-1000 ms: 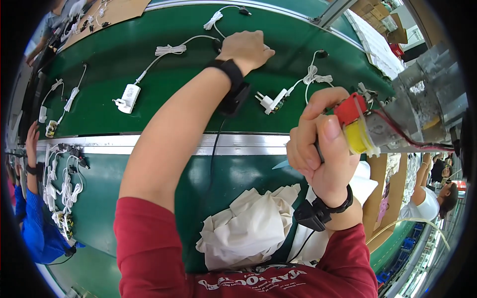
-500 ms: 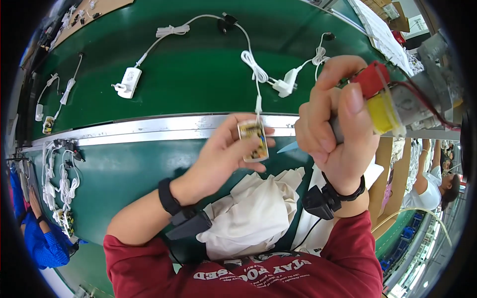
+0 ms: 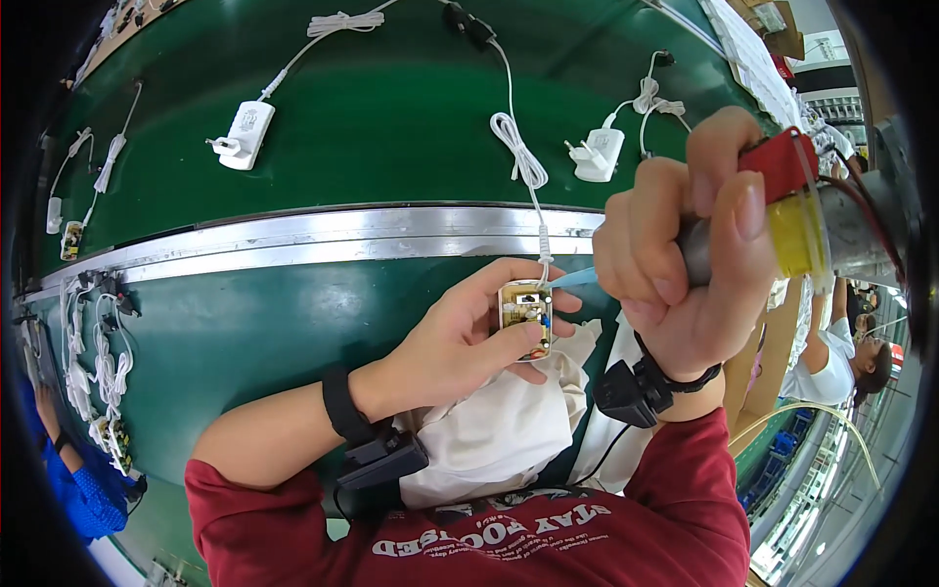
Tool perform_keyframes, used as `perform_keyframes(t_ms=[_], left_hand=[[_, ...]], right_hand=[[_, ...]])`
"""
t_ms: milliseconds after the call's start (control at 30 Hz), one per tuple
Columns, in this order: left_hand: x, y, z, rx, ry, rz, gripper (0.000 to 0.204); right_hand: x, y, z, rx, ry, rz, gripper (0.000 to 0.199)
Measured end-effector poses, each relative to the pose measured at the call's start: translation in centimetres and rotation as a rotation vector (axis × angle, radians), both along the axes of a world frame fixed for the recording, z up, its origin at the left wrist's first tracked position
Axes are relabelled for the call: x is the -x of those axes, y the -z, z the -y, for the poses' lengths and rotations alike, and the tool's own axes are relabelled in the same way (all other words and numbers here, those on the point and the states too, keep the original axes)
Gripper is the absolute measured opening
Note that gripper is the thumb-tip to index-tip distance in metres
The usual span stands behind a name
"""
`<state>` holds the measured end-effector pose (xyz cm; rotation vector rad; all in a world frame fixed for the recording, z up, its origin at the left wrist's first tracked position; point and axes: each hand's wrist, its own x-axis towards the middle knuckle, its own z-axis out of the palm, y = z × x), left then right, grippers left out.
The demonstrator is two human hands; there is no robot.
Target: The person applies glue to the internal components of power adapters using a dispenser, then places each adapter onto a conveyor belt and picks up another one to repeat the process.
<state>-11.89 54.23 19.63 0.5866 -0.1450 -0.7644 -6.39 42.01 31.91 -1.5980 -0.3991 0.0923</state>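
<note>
Circuit board in an open white case (image 3: 525, 318), component side up, held over the near green tabletop (image 3: 245, 323), just on the near side of the metal rail (image 3: 323, 233). Left grip (image 3: 440, 342) closed on it, thumb across the lower part, fingers beneath. White cord (image 3: 544, 240) runs from the board's far end over the rail to a tied coil (image 3: 518, 150). Right grip (image 3: 675, 245) closed round a grey tool with red and yellow parts (image 3: 797, 235); its blue tapered tip (image 3: 574, 278) points at the board's far right corner, contact unclear. Bunched off-white cloth (image 3: 499, 435) just below the left grip. Past the rail, two white plug adapters: one left (image 3: 244, 134), one right (image 3: 596, 155). Far left, corded bundles (image 3: 103, 367); beside them, a co-worker's blue sleeve (image 3: 88, 497).
</note>
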Motion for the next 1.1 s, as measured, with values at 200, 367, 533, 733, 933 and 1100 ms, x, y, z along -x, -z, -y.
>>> perform_keyframes(t_ms=[200,367,533,733,933,1100], left_hand=[[-0.2,0.6,-0.5,-0.002,0.002,0.001,0.042],[-0.4,1.1,-0.9,-0.042,-0.022,-0.057,0.040],[-1.4,1.8,-1.9,0.014,-0.093,-0.137,0.038],[-1.5,2.2,-2.6,0.027,-0.115,-0.118,0.037],[-1.6,2.6,-2.8,0.029,-0.130,-0.116,0.037],[-1.7,2.8,-3.1,0.060,-0.120,-0.142,0.037]], right_hand=[[-0.1,0.3,-0.4,0.067,-0.005,0.049,0.031],[-0.2,-0.6,-0.8,0.232,-0.055,0.023,0.032],[1.1,-0.4,-2.7,-0.061,-0.081,-0.186,0.032],[0.9,0.2,-2.7,-0.037,-0.091,-0.177,0.033],[0.9,1.0,-2.7,-0.007,-0.099,-0.156,0.034],[0.7,1.5,-2.8,0.018,-0.105,-0.136,0.035]])
